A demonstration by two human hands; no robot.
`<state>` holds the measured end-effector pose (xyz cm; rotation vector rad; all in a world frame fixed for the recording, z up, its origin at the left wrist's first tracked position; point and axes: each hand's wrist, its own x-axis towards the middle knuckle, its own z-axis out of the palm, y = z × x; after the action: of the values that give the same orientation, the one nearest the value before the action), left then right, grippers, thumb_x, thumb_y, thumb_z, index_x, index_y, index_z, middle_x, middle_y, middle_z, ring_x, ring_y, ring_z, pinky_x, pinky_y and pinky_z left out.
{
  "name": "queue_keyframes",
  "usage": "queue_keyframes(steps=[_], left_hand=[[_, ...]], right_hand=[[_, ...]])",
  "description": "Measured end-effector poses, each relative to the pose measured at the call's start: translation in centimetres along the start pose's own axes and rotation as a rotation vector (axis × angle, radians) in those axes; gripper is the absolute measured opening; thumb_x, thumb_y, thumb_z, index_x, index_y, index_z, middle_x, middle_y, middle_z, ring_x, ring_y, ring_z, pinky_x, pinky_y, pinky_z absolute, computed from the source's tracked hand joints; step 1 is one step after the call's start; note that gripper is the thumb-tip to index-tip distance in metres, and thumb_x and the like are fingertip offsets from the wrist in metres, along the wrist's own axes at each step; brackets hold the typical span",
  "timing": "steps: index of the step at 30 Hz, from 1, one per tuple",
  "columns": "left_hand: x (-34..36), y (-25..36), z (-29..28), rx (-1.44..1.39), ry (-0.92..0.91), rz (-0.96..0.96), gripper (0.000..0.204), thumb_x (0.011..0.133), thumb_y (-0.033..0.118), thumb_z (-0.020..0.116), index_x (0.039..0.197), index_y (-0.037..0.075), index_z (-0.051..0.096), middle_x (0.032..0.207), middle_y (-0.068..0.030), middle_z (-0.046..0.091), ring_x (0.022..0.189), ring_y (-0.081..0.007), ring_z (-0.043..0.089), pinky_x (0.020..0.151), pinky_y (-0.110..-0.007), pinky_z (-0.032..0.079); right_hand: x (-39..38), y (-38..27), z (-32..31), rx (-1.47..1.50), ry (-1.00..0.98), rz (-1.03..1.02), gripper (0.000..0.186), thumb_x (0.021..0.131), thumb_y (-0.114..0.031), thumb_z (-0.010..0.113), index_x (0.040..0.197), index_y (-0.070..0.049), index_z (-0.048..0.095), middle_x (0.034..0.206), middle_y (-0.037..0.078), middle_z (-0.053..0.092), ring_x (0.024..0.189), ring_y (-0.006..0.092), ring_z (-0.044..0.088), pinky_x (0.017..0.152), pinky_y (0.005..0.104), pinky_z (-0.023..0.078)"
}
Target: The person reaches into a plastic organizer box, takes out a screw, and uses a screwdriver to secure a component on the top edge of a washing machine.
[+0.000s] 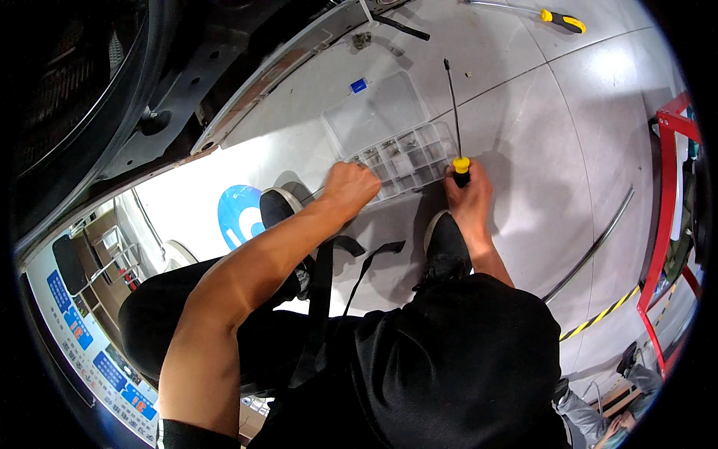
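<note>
At box [396, 153] edge, both hands

The pale grey floor [523, 127] carried a clear compartment box [396, 150] just beyond both hands, a yellow-handled screwdriver [557, 19] far beyond the right hand's grip, and a curved metal strip [598, 239] right of it.
</note>
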<state>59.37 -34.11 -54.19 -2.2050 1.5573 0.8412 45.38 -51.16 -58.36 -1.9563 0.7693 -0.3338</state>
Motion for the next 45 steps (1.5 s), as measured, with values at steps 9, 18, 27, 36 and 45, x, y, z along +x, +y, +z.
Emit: queue_keyframes(steps=[9, 18, 27, 36, 45], left_hand=[[-0.1, -1.2, 1.0, 0.108, 0.168, 0.002, 0.007, 0.062, 0.007, 0.060, 0.068, 0.005, 0.063, 0.069, -0.0080, 0.061, 0.066, -0.0212, 0.063, 0.050, -0.032, 0.050], [-0.4, -3.3, 0.9, -0.003, 0.175, 0.072, 0.008, 0.068, 0.009, 0.059, 0.075, 0.006, 0.061, 0.076, -0.0064, 0.060, 0.073, -0.0208, 0.062, 0.060, -0.033, 0.050], [-1.9, -5.7, -0.5, -0.793, 0.164, -0.181, 0.017, 0.079, 0.015, 0.064, 0.087, 0.001, 0.063, 0.080, -0.0073, 0.063, 0.074, -0.0173, 0.061, 0.066, -0.030, 0.049], [-1.9, -5.7, -1.7, -1.717, -0.160, -0.436, 0.018, 0.082, 0.009, 0.064, 0.093, -0.002, 0.057, 0.090, -0.0121, 0.063, 0.079, -0.0151, 0.063, 0.075, -0.026, 0.053], [-1.2, -5.8, -6.5, -2.117, -0.247, -0.263, 0.035, 0.080, 0.001, 0.063, 0.112, 0.000, 0.048, 0.102, -0.0134, 0.060, 0.087, -0.0164, 0.062, 0.081, -0.028, 0.053]], right_hand=[[-0.3, 0.2, -0.2, 0.065, -0.053, 0.025, 0.020, 0.069, 0.002, 0.062, 0.085, 0.000, 0.051, 0.078, 0.016, 0.052, 0.071, 0.0346, 0.052, 0.062, 0.0361, 0.042], [-0.3, 0.3, -0.1, -0.014, -0.045, 0.018, 0.025, 0.068, 0.000, 0.064, 0.089, 0.001, 0.049, 0.080, 0.019, 0.051, 0.075, 0.0386, 0.051, 0.065, 0.0391, 0.041], [-0.3, -0.1, -0.3, 0.013, -0.065, 0.071, 0.027, 0.066, -0.001, 0.065, 0.090, 0.000, 0.051, 0.082, 0.019, 0.053, 0.077, 0.0395, 0.052, 0.066, 0.0406, 0.042], [-0.2, -0.1, -0.3, -0.011, -0.035, 0.073, 0.023, 0.067, -0.002, 0.065, 0.086, 0.001, 0.052, 0.082, 0.019, 0.052, 0.077, 0.0387, 0.052, 0.067, 0.0407, 0.042], [-0.2, 0.1, -0.4, -0.027, -0.019, 0.123, 0.019, 0.068, -0.001, 0.063, 0.084, 0.000, 0.053, 0.078, 0.017, 0.052, 0.072, 0.0360, 0.052, 0.065, 0.0393, 0.042]])
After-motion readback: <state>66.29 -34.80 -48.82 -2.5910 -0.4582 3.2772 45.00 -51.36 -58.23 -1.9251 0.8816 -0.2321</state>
